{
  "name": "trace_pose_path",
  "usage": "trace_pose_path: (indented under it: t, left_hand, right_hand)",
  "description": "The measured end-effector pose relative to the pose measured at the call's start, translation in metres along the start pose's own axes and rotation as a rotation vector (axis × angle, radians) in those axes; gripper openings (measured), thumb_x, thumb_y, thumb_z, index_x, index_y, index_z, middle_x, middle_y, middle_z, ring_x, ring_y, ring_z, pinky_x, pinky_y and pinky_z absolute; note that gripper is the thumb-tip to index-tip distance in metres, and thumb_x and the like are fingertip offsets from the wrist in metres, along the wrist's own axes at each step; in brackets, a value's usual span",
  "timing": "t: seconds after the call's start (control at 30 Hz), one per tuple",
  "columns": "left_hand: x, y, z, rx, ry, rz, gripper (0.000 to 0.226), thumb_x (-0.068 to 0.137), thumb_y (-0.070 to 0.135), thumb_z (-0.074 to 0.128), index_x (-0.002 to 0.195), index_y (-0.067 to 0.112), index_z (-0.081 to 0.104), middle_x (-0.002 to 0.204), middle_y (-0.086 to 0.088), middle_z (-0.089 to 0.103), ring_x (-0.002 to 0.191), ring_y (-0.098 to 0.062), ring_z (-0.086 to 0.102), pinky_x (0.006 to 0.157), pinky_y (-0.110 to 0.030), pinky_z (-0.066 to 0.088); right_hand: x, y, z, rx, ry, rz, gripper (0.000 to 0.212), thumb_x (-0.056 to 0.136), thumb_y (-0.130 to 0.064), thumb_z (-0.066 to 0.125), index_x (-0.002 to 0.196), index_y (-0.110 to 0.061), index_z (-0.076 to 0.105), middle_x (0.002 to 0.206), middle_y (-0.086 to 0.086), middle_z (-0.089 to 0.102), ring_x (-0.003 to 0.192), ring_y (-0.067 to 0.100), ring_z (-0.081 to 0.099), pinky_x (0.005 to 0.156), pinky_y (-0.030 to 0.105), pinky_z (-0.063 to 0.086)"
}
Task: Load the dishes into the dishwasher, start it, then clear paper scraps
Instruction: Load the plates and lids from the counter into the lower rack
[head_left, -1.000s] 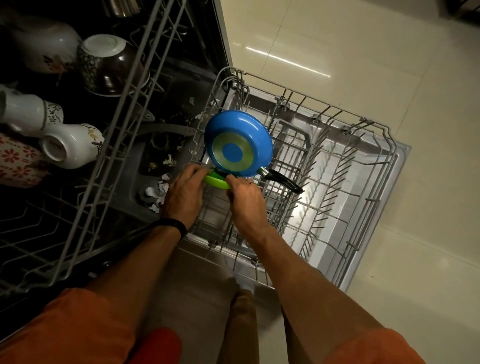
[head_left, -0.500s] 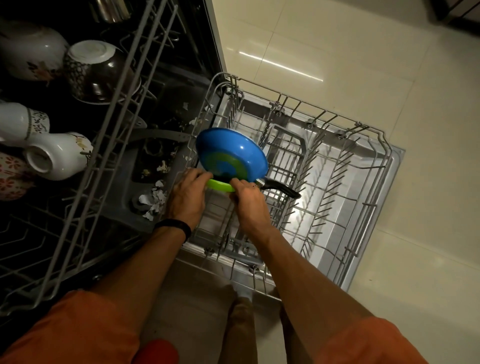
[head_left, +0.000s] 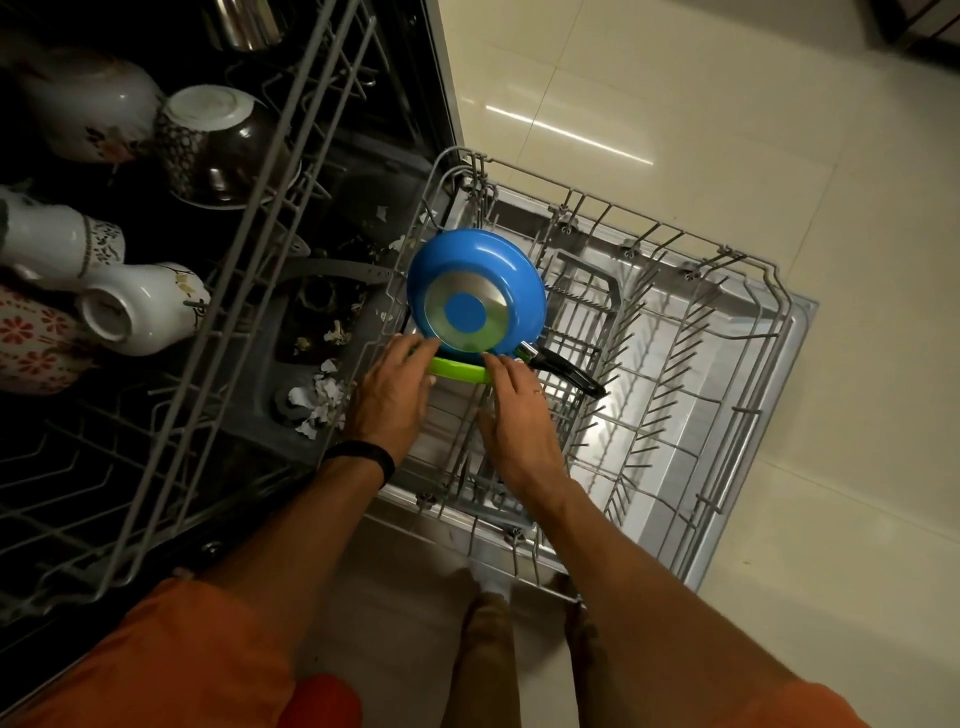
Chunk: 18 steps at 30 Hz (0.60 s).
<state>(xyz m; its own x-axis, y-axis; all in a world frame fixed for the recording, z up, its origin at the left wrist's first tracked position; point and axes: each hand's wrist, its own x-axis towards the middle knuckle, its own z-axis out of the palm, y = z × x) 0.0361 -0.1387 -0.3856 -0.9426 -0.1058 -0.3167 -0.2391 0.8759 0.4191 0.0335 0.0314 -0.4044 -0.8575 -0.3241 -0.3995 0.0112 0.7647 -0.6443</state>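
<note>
as blue pan (head_left: 475, 270) leans, left hand (head_left: 392, 400), right hand (head_left: 519, 418) touch green plate (head_left: 460, 370), fingers (head_left: 408, 347) straight.

I am looking down at a glossy cream tiled floor (head_left: 779, 104), where a long white streak of light (head_left: 569, 134) is gleaming. Above and well to the right of that streak, something dark (head_left: 919, 21) is cutting into the corner, too cropped for me to identify. Far below the streak, a khaki trouser leg (head_left: 488, 654) ending in a white sock (head_left: 491, 582) is standing on the tiles, and a red shape (head_left: 322, 701) is showing further below and left.
</note>
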Motion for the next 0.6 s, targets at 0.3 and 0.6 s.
trace_pose_path:
  t: [0.3,0.6]
  left_hand:
    - [-0.01,0.006,0.003,-0.005,0.075,0.031,0.035,0.092,-0.001,0.066,0.125,0.009,0.065,0.125,-0.009,0.058,0.114,-0.027,0.057,0.092,-0.035,0.049]
    - [-0.017,0.013,-0.005,-0.048,0.008,0.033,0.046,0.094,0.001,0.063,0.139,0.012,0.058,0.14,-0.006,0.053,0.126,-0.026,0.053,0.103,-0.041,0.05]
  right_hand:
    - [-0.011,-0.004,0.008,-0.043,-0.038,-0.004,0.088,0.098,-0.002,0.058,0.163,-0.029,0.005,0.171,0.002,0.004,0.158,0.025,0.0,0.119,0.037,0.02]
    - [-0.021,0.01,-0.013,0.074,-0.079,0.122,0.084,0.097,-0.001,0.057,0.163,-0.027,0.012,0.17,0.001,0.017,0.151,0.024,0.03,0.117,0.047,0.039]
